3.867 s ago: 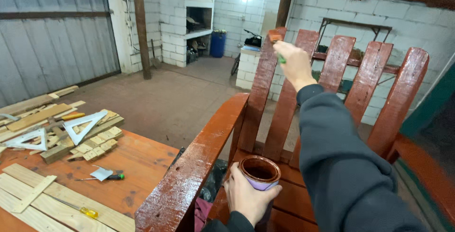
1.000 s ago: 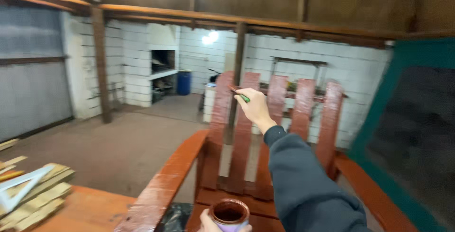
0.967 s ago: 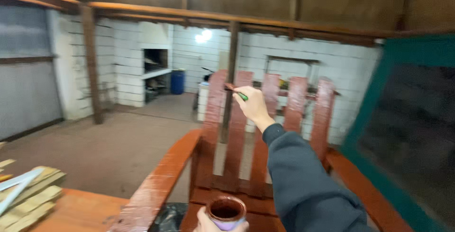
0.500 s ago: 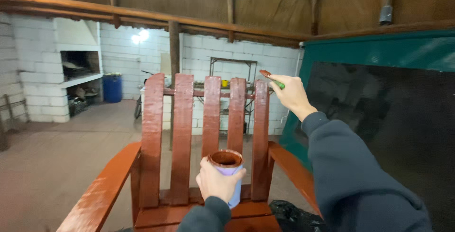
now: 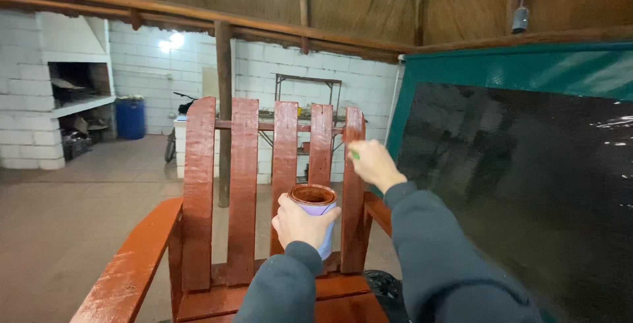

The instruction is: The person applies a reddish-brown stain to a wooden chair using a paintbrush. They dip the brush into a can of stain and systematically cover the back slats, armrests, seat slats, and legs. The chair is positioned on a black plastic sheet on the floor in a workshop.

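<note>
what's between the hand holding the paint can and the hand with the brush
In the head view, the chair's rightmost back slat stands between them: the left hand holds the paint can just left of it, and the right hand is at its right edge.

Open gaps between red-brown wooden chair back slats (image 5: 243, 191); dark green tarpaulin wall (image 5: 527, 184) blocks right side.

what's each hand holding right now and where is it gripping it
Left hand grips the paint can around its side. Right hand is closed on a green-handled tool, mostly hidden.
</note>
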